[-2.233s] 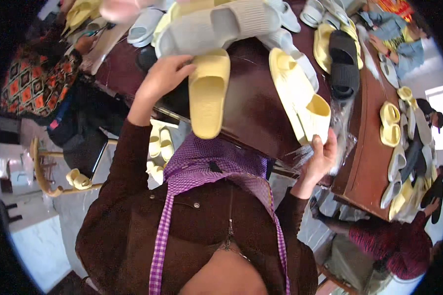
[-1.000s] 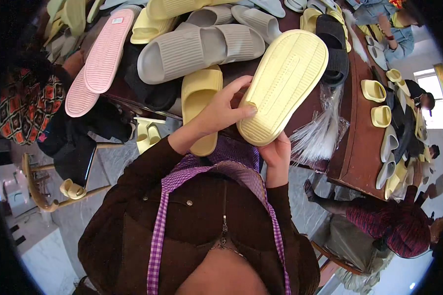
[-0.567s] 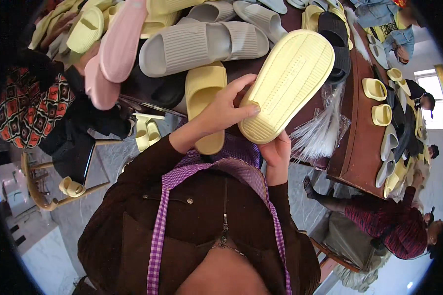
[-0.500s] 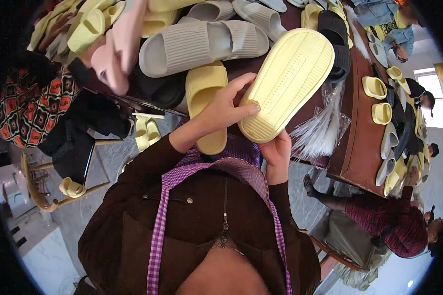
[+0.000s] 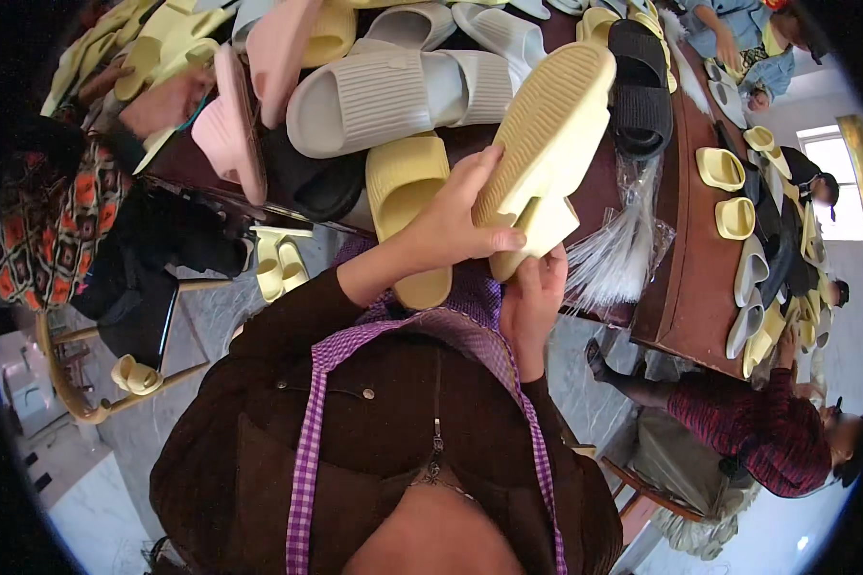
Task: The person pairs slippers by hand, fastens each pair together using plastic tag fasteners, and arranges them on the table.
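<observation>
A pale yellow slipper [image 5: 547, 134] is held up in front of me, tilted on its edge so that its ribbed sole and one side show. My left hand [image 5: 455, 216] grips it by the near-left edge, thumb across the sole. My right hand [image 5: 535, 302] is closed on its lower right part, fingertips against the yellow material. Another yellow slipper [image 5: 393, 163] lies upright just left of my left hand, reaching from the table edge over my purple checked apron. Beyond it, a pair of grey ribbed slippers [image 5: 360, 105] rests on the table.
Pink slippers [image 5: 230, 144] and a black one [image 5: 307, 182] lie to the left, black slippers [image 5: 640, 105] to the right. A bundle of clear plastic strands [image 5: 623, 249] hangs at the dark red table's edge [image 5: 700, 297]. People sit around; a wooden chair [image 5: 77, 393] stands left.
The held slipper has turned from sole-on to its edge, its far end moving left. The pink slippers have shifted, and a person at the far left has leaned in over the table.
</observation>
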